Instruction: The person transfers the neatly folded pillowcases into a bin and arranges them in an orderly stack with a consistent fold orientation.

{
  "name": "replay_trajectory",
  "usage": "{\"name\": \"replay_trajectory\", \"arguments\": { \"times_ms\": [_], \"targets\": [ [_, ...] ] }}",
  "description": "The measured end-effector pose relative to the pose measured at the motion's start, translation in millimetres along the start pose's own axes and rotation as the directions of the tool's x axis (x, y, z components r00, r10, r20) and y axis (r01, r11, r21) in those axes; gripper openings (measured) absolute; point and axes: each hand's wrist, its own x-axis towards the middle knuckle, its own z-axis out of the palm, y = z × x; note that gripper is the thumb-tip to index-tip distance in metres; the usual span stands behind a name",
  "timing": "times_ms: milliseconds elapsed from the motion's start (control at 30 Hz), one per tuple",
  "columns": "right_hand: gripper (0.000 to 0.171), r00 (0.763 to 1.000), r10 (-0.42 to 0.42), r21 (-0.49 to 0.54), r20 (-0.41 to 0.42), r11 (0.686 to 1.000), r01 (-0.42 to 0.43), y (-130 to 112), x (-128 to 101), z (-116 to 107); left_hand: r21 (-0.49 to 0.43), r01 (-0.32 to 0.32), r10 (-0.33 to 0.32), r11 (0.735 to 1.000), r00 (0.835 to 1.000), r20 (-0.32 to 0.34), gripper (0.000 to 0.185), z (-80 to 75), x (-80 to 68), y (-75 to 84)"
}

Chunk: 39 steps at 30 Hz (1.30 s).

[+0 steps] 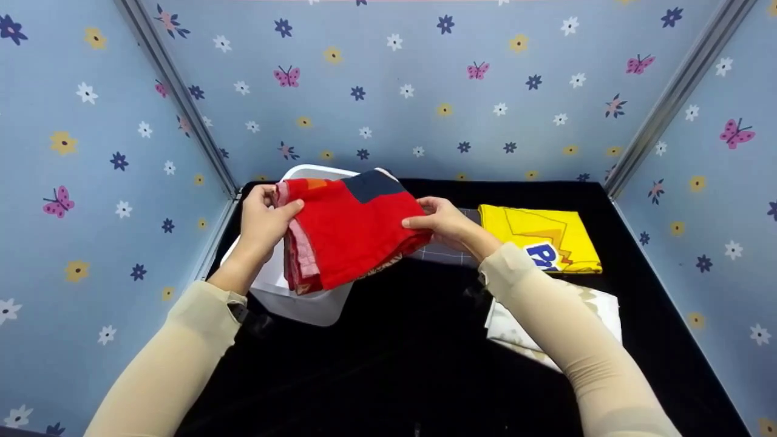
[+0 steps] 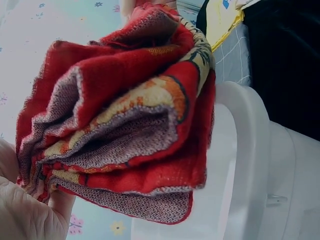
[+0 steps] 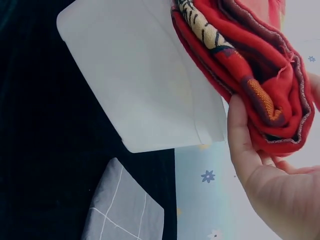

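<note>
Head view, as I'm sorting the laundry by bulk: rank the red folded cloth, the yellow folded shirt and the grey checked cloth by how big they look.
1. Red folded cloth, though held up nearer the camera, so its lead is unsure.
2. Yellow folded shirt.
3. Grey checked cloth, mostly hidden behind the right hand.

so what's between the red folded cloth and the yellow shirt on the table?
A grey checked folded cloth lies between the red folded cloth and the yellow shirt, partly hidden by the right hand. The head view shows it.
</note>
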Motion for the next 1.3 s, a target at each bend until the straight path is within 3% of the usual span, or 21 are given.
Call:
{"name": "replay_trajectory", "arguments": {
  "times_ms": [233,367,600,900,1300],
  "targets": [
    [0.072,0.999,0.048,-0.081,-0.006,0.996,-0.048,2.3,1.0,4.0,-0.002,-0.003,0.003,1.0,1.0,0.004,0.038,-1.2,-1.3,-0.4],
    [0.067,0.998,0.058,-0.103,-0.025,0.993,-0.061,0.7,1.5,6.1,-0.006,-0.014,0.014,1.0,1.0,-0.007,0.034,-2.5,-0.8,-1.1],
    [0.056,0.995,-0.009,-0.186,-0.098,0.982,-0.009,-6.3,0.2,8.4,-0.023,-0.007,0.006,1.0,1.0,-0.008,0.032,-7.0,-0.5,-3.4],
    [0.057,0.984,-0.128,-0.14,-0.12,0.984,0.111,-12.2,2.5,14.7,-0.047,0.031,-0.031,0.998,0.999,-0.009,0.036,-19.0,-2.8,-6.1],
    [0.063,0.951,-0.197,-0.061,-0.239,0.98,0.188,-26.6,14.9,29.3,-0.068,0.076,-0.077,0.995,0.997,-0.023,0.03,-35.1,-1.0,-17.1]
  ]
}}
